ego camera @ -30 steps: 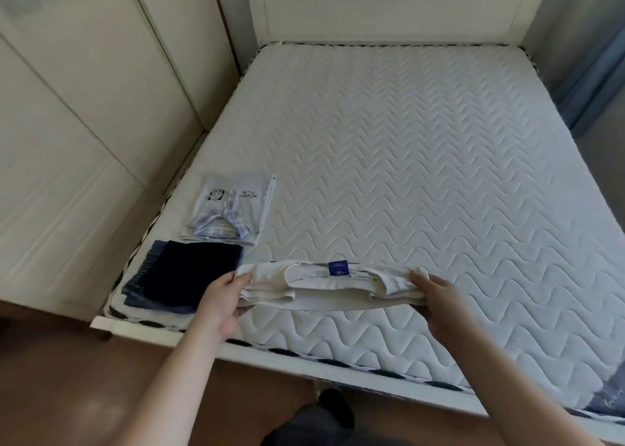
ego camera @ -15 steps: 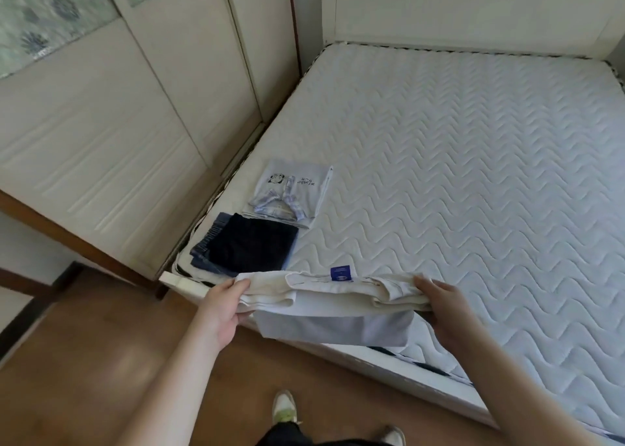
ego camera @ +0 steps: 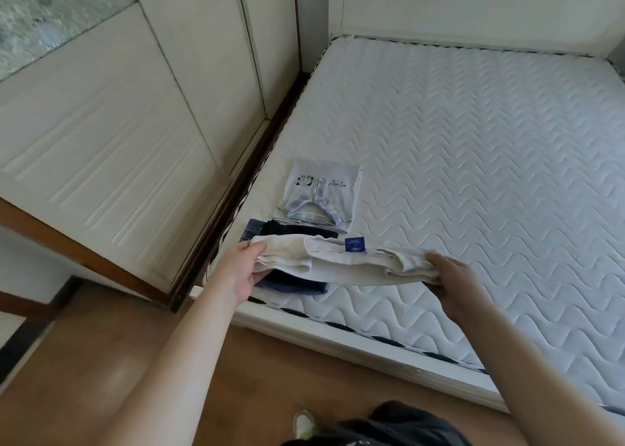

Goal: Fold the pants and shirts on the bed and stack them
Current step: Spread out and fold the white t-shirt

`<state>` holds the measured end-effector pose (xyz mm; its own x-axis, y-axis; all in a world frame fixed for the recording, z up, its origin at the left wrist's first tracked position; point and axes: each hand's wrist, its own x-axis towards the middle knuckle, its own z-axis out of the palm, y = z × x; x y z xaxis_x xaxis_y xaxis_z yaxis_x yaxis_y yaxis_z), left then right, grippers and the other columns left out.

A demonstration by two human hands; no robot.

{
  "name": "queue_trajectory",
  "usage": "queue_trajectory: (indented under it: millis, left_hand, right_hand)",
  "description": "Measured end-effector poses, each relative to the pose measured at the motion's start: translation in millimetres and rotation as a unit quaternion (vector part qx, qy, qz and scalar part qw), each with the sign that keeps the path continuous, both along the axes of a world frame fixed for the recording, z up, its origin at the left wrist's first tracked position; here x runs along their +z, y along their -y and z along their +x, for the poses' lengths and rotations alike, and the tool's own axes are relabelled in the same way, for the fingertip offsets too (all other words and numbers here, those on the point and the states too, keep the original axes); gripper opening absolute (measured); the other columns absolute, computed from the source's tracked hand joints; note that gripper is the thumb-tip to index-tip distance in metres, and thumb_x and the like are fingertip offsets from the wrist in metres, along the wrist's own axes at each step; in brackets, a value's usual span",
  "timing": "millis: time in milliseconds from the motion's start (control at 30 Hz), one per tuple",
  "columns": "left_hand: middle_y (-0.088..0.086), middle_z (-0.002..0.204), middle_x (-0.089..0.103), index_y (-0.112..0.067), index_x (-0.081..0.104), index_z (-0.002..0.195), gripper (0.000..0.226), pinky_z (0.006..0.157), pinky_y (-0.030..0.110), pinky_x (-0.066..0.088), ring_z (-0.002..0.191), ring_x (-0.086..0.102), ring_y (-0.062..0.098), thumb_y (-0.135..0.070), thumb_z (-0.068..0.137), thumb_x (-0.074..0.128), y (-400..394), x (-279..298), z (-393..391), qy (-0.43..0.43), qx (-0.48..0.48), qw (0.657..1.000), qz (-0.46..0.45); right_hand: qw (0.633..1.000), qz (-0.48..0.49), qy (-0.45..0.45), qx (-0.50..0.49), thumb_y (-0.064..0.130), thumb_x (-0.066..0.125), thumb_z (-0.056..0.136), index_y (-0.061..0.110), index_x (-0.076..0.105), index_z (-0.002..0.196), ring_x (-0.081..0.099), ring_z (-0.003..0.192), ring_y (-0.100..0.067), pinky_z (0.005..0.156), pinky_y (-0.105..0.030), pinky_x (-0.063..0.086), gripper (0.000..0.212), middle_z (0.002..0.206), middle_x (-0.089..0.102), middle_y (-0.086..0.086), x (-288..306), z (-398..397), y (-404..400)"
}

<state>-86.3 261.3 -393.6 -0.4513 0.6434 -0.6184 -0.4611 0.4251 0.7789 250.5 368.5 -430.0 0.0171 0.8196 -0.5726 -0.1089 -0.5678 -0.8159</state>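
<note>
Two bare forearms, sleeveless as far as the frame's lower edge, end in the left hand (ego camera: 238, 273) at 9 o'clock and the right hand (ego camera: 458, 285) at 3 o'clock. No rings, watch or bracelet show. At 6 o'clock sit a dark grey fabric garment (ego camera: 389, 427) with faint pale lettering and a white shoe with yellow-green trim (ego camera: 304, 423).

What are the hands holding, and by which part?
Both hold the folded cream garment: left hand grips its left end, right hand its right end, over the dark folded pants.
</note>
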Motion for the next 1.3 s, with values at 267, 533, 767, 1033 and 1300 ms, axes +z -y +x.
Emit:
queue_trajectory:
  millis: [267, 533, 767, 1033, 1300]
  left_hand:
    - [0.011, 0.088, 0.067, -0.006, 0.064, 0.095, 0.011, 0.052, 0.024, 0.056, 0.076, 0.065, 0.019, -0.008, 0.098, 0.053, -74.0, -3.5, -61.7, -0.018, -0.013, 1.000, -0.018]
    - [0.014, 0.090, 0.067, -0.002, 0.064, 0.101, 0.013, 0.053, 0.026, 0.054, 0.076, 0.065, 0.021, -0.006, 0.098, 0.052, -151.1, -12.5, -107.9, -0.055, -0.050, 0.996, -0.046]
    - [0.011, 0.092, 0.067, -0.007, 0.064, 0.096, 0.013, 0.063, 0.028, 0.050, 0.081, 0.064, 0.019, -0.007, 0.098, 0.051, -241.4, -22.4, -149.6, -0.063, -0.064, 0.995, -0.049]
    - [0.007, 0.087, 0.065, -0.011, 0.060, 0.090, 0.015, 0.051, 0.022, 0.054, 0.074, 0.063, 0.015, -0.006, 0.099, 0.048, -394.8, -56.8, -197.6, -0.056, -0.099, 0.993, -0.035]
    - [0.005, 0.085, 0.063, -0.014, 0.057, 0.091, 0.013, 0.054, 0.025, 0.055, 0.070, 0.061, 0.015, -0.010, 0.099, 0.047, -519.2, -75.0, -232.2, -0.078, -0.134, 0.987, -0.029]
  right_hand:
    - [1.000, 0.002, -0.021, -0.014, 0.015, 0.063, 0.093, 0.008, 0.074, 0.078, 0.067, 0.063, -0.013, 0.055, -0.022, 0.055, 0.020, 0.070, 0.069, -0.006, -1.6, -49.6, -48.6]
    - [1.000, -0.019, -0.009, -0.021, 0.010, 0.060, 0.092, 0.005, 0.067, 0.087, 0.062, 0.071, -0.017, 0.062, -0.026, 0.054, 0.011, 0.080, 0.063, -0.009, -12.7, -98.8, -122.1]
    - [0.999, -0.021, -0.029, -0.030, 0.008, 0.058, 0.092, 0.004, 0.066, 0.086, 0.064, 0.061, -0.013, 0.056, -0.023, 0.055, 0.010, 0.072, 0.064, -0.007, -14.4, -149.0, -215.4]
    - [0.997, -0.025, -0.013, -0.069, 0.007, 0.056, 0.094, 0.006, 0.064, 0.083, 0.063, 0.068, -0.018, 0.052, -0.022, 0.055, 0.014, 0.077, 0.063, -0.009, -41.7, -203.6, -339.7]
    - [0.997, -0.002, 0.008, -0.074, 0.008, 0.056, 0.094, 0.011, 0.061, 0.082, 0.062, 0.069, -0.017, 0.058, -0.024, 0.057, 0.014, 0.079, 0.062, -0.007, -51.5, -247.8, -463.2]
